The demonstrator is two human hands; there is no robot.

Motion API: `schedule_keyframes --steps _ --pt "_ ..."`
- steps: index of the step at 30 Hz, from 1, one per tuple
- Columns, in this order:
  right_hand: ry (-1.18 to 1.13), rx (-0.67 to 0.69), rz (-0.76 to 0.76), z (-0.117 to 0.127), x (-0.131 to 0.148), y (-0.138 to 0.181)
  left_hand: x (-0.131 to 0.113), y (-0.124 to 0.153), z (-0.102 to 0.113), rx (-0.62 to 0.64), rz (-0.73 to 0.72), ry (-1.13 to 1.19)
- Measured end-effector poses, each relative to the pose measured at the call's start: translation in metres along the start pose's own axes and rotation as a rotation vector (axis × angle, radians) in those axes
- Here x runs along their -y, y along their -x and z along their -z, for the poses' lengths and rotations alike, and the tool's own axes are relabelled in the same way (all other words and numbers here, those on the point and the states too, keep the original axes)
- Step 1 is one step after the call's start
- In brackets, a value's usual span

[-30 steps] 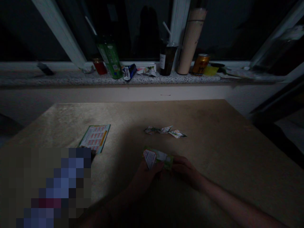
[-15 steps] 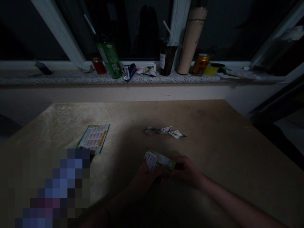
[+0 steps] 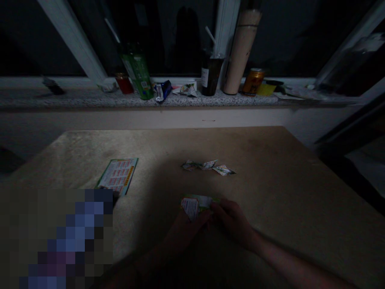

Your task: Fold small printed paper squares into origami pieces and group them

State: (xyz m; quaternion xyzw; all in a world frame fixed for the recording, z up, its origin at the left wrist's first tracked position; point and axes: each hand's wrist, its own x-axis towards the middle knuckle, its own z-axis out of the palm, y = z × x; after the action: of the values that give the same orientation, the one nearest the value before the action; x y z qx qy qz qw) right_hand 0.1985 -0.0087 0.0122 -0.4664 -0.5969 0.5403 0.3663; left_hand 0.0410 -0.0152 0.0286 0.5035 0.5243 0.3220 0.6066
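Observation:
In dim light, both my hands hold a small folded printed paper low over the tan table. My left hand pinches its left side, where a white panel with red print shows. My right hand is closed on its right, greenish side. Beyond the hands, three small folded paper pieces lie in a row on the table.
A printed leaflet lies flat at the left. On the stone windowsill stand a green bottle, a red jar, a dark bottle, a tall beige cylinder, a gold can and wrappers. A blurred patch covers the lower left.
My right hand has slid left over the paper, covering more of its green side. The paper now looks smaller and flatter. The pieces on the table have not moved.

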Motion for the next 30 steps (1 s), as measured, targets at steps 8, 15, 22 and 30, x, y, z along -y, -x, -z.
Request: schedule_keyframes --steps 8,15,22,30 --pt "-0.086 -0.064 -0.013 -0.0037 -0.0011 0.0031 -0.0022 0.0019 -0.0066 -0.126 0.085 0.043" --pt "-0.17 0.136 -0.017 -0.0007 -0.0033 0.0015 -0.0005 0.0018 -0.0017 -0.026 0.068 0.096" --pt "-0.202 0.169 -0.019 0.0006 0.0022 -0.0006 0.0005 0.0075 -0.0027 -0.033 0.097 0.118" --pt "-0.277 0.047 -0.141 -0.0001 0.0003 0.0017 0.0044 0.009 -0.0007 -0.184 0.203 0.067"
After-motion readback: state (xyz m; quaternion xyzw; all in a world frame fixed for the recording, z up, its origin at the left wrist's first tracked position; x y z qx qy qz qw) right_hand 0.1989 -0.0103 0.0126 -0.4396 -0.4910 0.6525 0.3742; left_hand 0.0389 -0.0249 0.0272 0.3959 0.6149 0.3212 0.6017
